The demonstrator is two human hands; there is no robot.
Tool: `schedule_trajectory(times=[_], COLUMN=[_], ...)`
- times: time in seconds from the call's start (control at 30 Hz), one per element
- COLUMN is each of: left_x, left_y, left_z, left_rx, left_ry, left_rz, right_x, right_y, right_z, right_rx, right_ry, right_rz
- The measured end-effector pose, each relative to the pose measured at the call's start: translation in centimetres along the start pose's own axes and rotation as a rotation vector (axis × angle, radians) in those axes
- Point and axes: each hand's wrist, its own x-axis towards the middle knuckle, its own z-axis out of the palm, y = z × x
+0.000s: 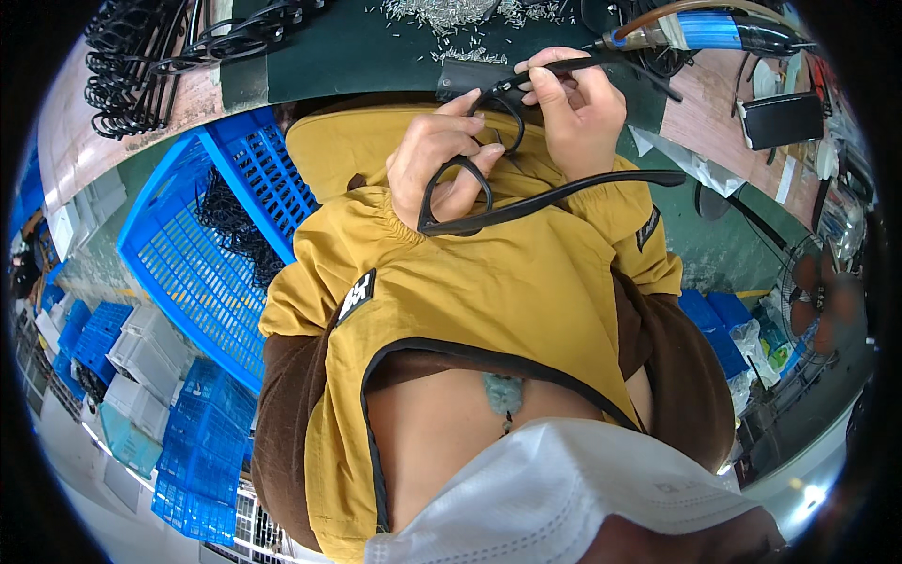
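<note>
A black eyeglass frame [449, 227] is held in my left hand [427, 155], whose fingers are closed round its front. One temple [592, 188] of the frame stretches out to the right, across my yellow apron. At the table's edge my right hand [584, 115] pinches a second black temple [566, 66] between thumb and fingers. That temple's end meets the frame near my left fingertips, at the hinge. A dark metal block [465, 79] lies just beyond my hands. Loose small screws [470, 54] are scattered behind it.
A bigger heap of screws [437, 13] sits farther back. On the right lie a blue powered screwdriver [705, 32] and a black phone-like slab [782, 120]. Black eyeglass frames [141, 70] are stacked at left. Below stands a blue crate [188, 258] holding black parts.
</note>
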Motion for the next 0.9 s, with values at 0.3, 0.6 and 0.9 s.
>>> schedule_trajectory(times=[0.3,0.6,0.9], left_x=[0.4,1.9,1.8], left_y=[0.3,3.2,3.3], left_z=[0.4,0.8,-0.3], left_rx=[-0.024,0.098,0.249], left_ry=[-0.045,-0.139,-0.373], left_rz=[0.036,-0.228,-0.202], right_x=[-0.2,2.0,7.0], right_y=[0.2,0.7,4.4], right_z=[0.0,-5.1,-11.3], right_rx=[-0.077,-0.46,-0.296], right_ry=[-0.003,-0.328,0.546], right_rz=[-0.039,-0.637,-0.494])
